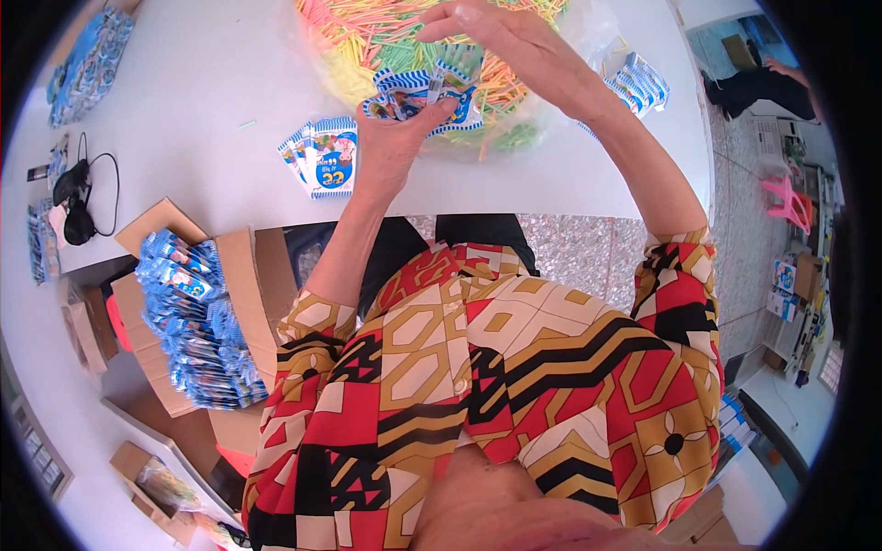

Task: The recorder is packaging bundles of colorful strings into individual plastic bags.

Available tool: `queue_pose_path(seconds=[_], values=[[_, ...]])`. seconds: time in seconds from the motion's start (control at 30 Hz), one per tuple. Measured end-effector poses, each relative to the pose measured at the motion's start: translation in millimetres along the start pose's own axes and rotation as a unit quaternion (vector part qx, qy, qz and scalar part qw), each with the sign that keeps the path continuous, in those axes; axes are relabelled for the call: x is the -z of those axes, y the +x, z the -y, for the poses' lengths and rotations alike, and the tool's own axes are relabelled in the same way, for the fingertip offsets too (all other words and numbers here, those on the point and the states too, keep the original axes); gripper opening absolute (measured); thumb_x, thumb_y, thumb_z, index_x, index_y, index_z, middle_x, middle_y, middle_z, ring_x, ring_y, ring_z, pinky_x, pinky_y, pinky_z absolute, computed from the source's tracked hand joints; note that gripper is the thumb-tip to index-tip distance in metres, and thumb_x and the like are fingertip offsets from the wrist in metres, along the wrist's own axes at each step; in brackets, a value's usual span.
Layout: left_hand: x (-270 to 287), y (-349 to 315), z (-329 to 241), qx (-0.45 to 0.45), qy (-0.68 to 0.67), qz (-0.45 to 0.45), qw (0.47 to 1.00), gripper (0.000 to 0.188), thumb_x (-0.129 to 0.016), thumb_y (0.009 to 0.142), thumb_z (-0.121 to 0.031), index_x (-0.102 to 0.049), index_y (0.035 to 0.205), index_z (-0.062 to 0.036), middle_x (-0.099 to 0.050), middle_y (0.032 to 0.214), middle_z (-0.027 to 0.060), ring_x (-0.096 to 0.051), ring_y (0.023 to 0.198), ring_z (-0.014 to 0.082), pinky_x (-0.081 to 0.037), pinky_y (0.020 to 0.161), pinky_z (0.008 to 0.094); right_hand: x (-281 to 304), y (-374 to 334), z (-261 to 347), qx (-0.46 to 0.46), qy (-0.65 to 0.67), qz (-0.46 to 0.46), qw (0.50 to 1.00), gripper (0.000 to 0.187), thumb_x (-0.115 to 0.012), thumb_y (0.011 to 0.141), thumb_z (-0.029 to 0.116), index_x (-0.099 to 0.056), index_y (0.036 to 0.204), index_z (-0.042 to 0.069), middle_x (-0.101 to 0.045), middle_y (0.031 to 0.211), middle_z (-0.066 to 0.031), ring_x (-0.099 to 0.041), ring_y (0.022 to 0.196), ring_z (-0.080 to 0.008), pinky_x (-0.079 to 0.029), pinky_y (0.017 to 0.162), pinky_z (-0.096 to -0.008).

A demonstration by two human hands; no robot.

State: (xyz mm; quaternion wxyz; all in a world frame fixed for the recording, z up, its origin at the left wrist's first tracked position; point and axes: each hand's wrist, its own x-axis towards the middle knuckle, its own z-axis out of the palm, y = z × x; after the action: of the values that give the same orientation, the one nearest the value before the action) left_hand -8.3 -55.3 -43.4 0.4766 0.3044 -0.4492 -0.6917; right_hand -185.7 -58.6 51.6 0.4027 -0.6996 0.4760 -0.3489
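Observation:
My left hand [390, 147] is closed around a blue-and-white printed packet [466, 112], its thumb lying across the front; it may hold more than one. A clear, greenish part stands up from the packet's top. Just above it, my right hand [514, 46] reaches across with its fingers stretched out to the left, and nothing shows in them. Beneath both hands spreads a heap of thin pastel sticks [367, 37] in pink, yellow, green and orange, lying on a clear plastic bag [602, 32].
Flat packets [331, 161] lie left of my left hand, and more packets [638, 84] lie right of the heap. An open cardboard box [241, 294] full of packets stands at the lower left. On the white table [211, 165] rests a black corded item [78, 197]. Another person's arm [790, 73] shows far right.

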Motion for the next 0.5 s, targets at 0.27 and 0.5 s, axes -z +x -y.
queue_pose_path(seconds=[0.27,0.5], values=[[3.7,-0.8,0.8,0.002,-0.041,0.008,0.999,0.029,-0.075,0.074,-0.003,-0.062,0.1,-0.0022,-0.066,0.092,0.0048,-0.062,0.079,0.01,-0.051,0.071,0.0244,5.0,-8.5,10.8,-0.002,0.032,-0.02,0.999,0.045,-0.039,0.098,0.035,-0.053,0.12,-0.001,-0.055,0.117,-0.013,-0.051,0.11,-0.0225,-0.04,0.094,-0.0355],[0.6,-0.9,-4.1,0.044,-0.04,0.031,0.998,0.031,-0.074,0.074,0.0,-0.062,0.102,-0.0017,-0.065,0.092,0.0048,-0.062,0.081,0.0106,-0.052,0.073,0.0259,-6.9,-34.8,-39.0,-0.037,0.128,-0.065,0.989,0.022,-0.06,0.089,0.011,-0.062,0.109,0.001,-0.066,0.091,-0.0043,-0.06,0.083,-0.0071,-0.048,0.072,-0.0209]])
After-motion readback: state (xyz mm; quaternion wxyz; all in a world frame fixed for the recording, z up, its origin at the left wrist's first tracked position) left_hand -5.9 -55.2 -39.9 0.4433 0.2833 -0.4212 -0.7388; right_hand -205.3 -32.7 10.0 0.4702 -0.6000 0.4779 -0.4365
